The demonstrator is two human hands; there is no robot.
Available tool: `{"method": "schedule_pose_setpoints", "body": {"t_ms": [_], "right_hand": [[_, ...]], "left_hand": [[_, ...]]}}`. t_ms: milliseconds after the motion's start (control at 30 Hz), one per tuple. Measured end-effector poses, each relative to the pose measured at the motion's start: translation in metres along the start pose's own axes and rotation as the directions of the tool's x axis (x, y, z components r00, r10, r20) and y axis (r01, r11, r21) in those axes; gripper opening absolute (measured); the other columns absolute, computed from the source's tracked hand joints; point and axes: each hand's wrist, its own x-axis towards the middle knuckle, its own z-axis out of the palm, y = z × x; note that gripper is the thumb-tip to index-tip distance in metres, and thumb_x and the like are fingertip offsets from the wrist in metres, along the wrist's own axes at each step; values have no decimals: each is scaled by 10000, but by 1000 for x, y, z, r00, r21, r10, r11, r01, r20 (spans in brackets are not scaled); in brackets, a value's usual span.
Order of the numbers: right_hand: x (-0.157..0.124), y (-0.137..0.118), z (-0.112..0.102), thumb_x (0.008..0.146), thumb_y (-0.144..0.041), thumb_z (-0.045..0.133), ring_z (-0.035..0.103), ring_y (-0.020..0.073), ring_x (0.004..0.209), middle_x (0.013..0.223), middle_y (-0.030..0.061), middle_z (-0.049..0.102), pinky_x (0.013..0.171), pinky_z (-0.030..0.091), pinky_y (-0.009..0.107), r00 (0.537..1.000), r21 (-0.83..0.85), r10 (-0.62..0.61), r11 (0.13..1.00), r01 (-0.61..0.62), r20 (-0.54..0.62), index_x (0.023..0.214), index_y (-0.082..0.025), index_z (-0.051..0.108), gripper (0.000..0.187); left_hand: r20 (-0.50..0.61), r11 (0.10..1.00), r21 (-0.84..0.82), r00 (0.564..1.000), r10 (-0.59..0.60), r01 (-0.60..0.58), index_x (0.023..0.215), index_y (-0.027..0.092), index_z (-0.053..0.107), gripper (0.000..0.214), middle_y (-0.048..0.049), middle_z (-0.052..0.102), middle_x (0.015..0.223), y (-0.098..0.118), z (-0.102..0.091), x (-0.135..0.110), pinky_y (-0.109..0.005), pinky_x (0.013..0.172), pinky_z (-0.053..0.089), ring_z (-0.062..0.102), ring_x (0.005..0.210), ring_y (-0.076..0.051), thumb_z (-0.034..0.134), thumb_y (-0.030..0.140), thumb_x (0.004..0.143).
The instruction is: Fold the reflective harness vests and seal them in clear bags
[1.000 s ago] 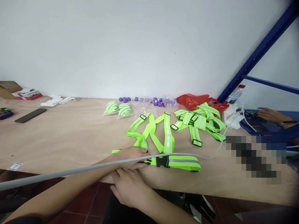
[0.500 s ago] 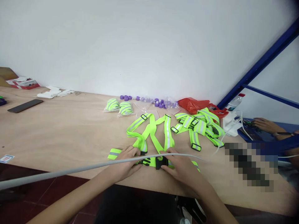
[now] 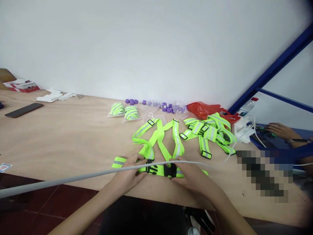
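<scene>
A neon-yellow reflective harness [image 3: 160, 133] with grey stripes lies spread on the table, its shoulder straps crossing. Along its waist belt are two parts of a black side-release buckle: the pronged half [image 3: 153, 169] on the left and the socket half [image 3: 169, 171] on the right, with a gap between them. My left hand [image 3: 129, 173] grips the belt at the pronged half, fingers closed. Closed around the belt at the socket half is my right hand [image 3: 192, 174]. A pale cable [image 3: 97, 176] crosses the view in front of both hands and partly hides the buckle.
More harness straps [image 3: 211, 133] lie heaped at right, near a red plastic bag [image 3: 202, 110]. Two bagged harnesses [image 3: 131, 113] and several purple rolls [image 3: 167, 107] sit by the wall. A phone-like dark slab [image 3: 23, 110] lies left. Another person's hand [image 3: 281, 130] is far right.
My right hand and the socket half have shifted slightly right, widening the gap between the buckle halves. My left hand keeps nearly the same place. The view has turned slightly.
</scene>
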Motion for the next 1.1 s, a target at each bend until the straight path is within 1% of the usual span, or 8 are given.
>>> {"method": "schedule_pose_setpoints", "body": {"t_ms": [100,233,333,433,667,867,967,1100], "right_hand": [[0,1,1,817,-234,726,625,326,1218,1338,124,651,1014,495,427,1000,16,7,1000,-7,3,1338,-210,622,532],[0,2,3,846,-269,681,670,300,1109,1328,120,627,916,543,408,999,-2,-11,1000,11,-32,1252,-212,646,412],[2,3,6,843,-290,682,573,321,1279,1423,138,560,1045,486,435,985,-51,-108,994,102,-132,1191,-191,665,363],[5,3,7,831,-325,713,430,337,1424,1432,148,574,1165,381,472,970,-75,-178,983,167,-167,1247,-172,647,449],[5,-4,6,854,-294,696,625,316,1210,1281,118,690,1034,499,461,974,-15,-147,989,147,-171,1251,-205,663,408],[5,2,12,849,-301,707,575,353,1299,1386,144,643,1057,492,515,970,-123,-158,983,137,-184,1454,-206,542,634],[8,3,15,858,-298,699,594,353,1272,1353,152,660,1029,512,520,965,-179,-179,973,146,-189,1484,-207,510,660],[9,-1,16,868,-268,688,601,346,1248,1322,171,670,1026,510,516,964,-231,-208,959,167,-168,1488,-157,491,660]], "left_hand": [[-25,999,39,999,-21,22,1158,244,712,277,-98,641,1237,0,1,1,-438,978,530,632,1133,-299,700,206,883],[-36,997,70,999,26,-24,1135,230,693,248,-84,678,1275,2,3,1,-473,1034,481,604,1200,-318,714,218,888],[-26,997,75,1000,10,-8,1159,233,653,310,-68,696,1262,6,-1,3,-471,1012,480,606,1192,-322,737,207,862],[-10,999,49,1000,-21,22,1170,245,620,384,-55,702,1225,9,-4,6,-440,952,498,620,1150,-317,754,182,816],[-50,996,-80,997,-51,47,1133,243,585,377,-58,690,1175,7,-5,7,-424,943,495,633,1115,-309,754,204,799],[-73,978,-198,994,-84,68,1173,244,546,385,-61,684,1158,8,-4,5,-389,904,518,659,1066,-279,726,227,833],[-63,977,-203,995,-76,62,1164,245,555,361,-64,687,1161,10,-5,6,-394,914,521,663,1079,-284,717,234,842],[-63,977,-207,996,-68,54,1160,244,546,358,-64,675,1162,12,-5,7,-398,923,519,653,1095,-284,721,229,848]]}}
